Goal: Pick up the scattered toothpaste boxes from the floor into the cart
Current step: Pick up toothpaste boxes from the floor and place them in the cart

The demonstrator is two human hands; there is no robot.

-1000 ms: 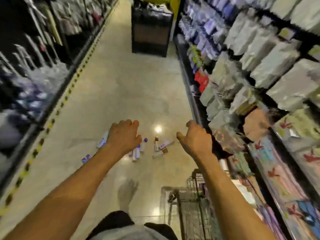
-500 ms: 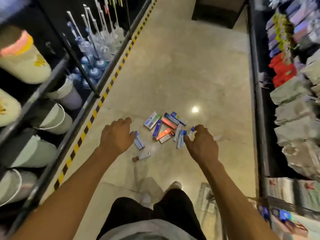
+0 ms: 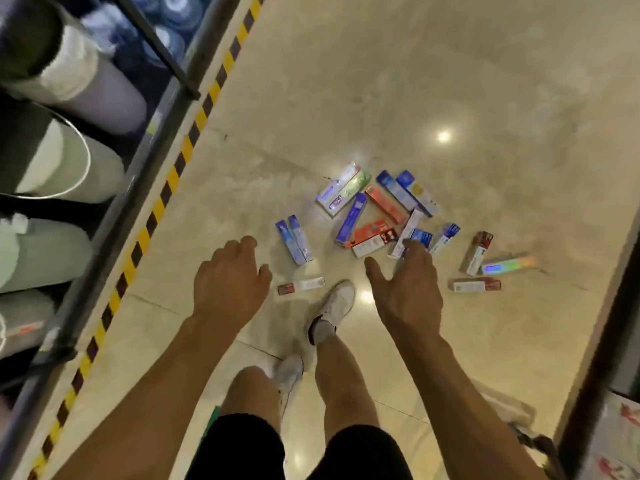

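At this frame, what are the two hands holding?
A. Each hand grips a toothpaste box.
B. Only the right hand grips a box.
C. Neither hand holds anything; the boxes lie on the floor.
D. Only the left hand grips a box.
C: the left hand and right hand are stretched out with nothing in them, and the toothpaste boxes lie scattered on the floor.

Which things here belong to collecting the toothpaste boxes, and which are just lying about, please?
Belong to the job: the scattered toothpaste boxes on the floor; the left hand and the right hand, both empty, held out near the boxes.

Just there: the buckets on the left-hand shelf; the yellow-and-black stripe along the floor; the person's white shoes.
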